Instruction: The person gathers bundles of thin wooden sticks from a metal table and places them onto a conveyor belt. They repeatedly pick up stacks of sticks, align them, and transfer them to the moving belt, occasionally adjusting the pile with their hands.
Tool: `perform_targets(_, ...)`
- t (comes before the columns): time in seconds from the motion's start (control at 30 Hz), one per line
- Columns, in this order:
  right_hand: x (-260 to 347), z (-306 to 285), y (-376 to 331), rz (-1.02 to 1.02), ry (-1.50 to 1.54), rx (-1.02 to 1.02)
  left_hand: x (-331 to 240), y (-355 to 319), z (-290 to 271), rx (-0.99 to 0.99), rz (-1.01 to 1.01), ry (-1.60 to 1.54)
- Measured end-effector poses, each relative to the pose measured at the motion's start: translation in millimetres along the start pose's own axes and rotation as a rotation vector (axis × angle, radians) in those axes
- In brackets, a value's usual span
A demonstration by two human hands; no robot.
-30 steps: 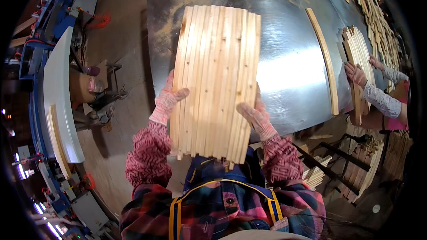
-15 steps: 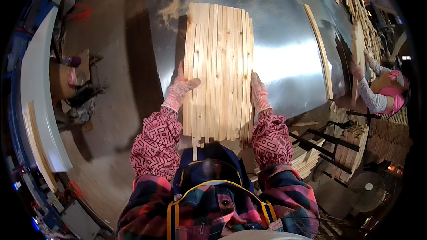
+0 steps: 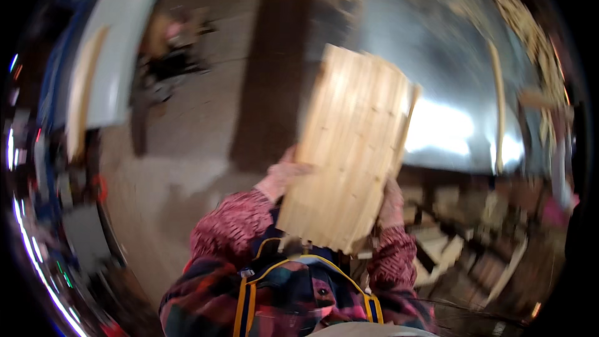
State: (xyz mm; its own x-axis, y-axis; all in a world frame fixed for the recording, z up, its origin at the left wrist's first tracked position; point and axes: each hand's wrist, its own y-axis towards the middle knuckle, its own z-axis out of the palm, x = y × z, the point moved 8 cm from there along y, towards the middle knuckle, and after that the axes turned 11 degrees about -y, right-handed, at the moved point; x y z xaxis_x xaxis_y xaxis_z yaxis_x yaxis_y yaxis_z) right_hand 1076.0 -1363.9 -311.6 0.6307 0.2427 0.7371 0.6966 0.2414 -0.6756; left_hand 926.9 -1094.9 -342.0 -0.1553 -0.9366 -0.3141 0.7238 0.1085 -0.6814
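Note:
Between my two gloved hands I carry a bundle of pale wooden strips point(image 3: 349, 150), lying side by side, their ends uneven. My left hand point(image 3: 282, 175) grips the bundle's left edge with the thumb over the top face. Along the right edge my right hand point(image 3: 391, 203) presses inward, its fingers mostly hidden by the wood. The near end of the strips comes close to the front of my apron point(image 3: 312, 256). Motion blurs the whole picture.
Ahead and right lies a shiny metal table point(image 3: 437, 75) with one long strip point(image 3: 496, 106) on it. Piled strips point(image 3: 524, 31) sit beyond. At left stands a pale bench point(image 3: 118, 68) bearing a wooden piece point(image 3: 87, 87). A co-worker's arm point(image 3: 561, 168) shows at far right.
The strips are off from over the metal table, lifted toward me and tilted, far end leaning left to near. My view has turned left, so the table now sits farther right.

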Motion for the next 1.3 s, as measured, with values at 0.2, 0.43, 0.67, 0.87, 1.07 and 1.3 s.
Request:
perform_targets(0.2, 21.9, -0.1, 76.4, 0.054, 0.094, 0.102, 8.0, 59.7, -3.4, 0.251, 0.17, 0.317)
perform_targets(0.43, 1.9, -15.8, 73.4, 0.119, 0.119, 0.166, 18.9, 59.8, 26.4, 0.36, 0.125, -0.164)
perform_targets(0.67, 31.7, 22.8, 81.1, 0.004, 0.136, 0.37, -14.4, -0.3, 36.1, 0.351, 0.265, -0.077)
perform_targets(0.87, 75.4, 94.3, 63.7, -0.228, 0.183, 0.758, -47.4, -89.7, 40.8, 0.313, 0.569, -0.013)
perform_targets(1.07, 116.8, 111.3, 18.0, -0.638, -0.026, 1.351, 52.3, -252.0, 99.9, 0.074, 1.095, 0.107)
perform_targets(1.3, 127.8, 113.6, -95.6, -1.23, -0.355, 1.461, 199.2, -333.9, 157.3, -0.641, 1.38, 0.146)
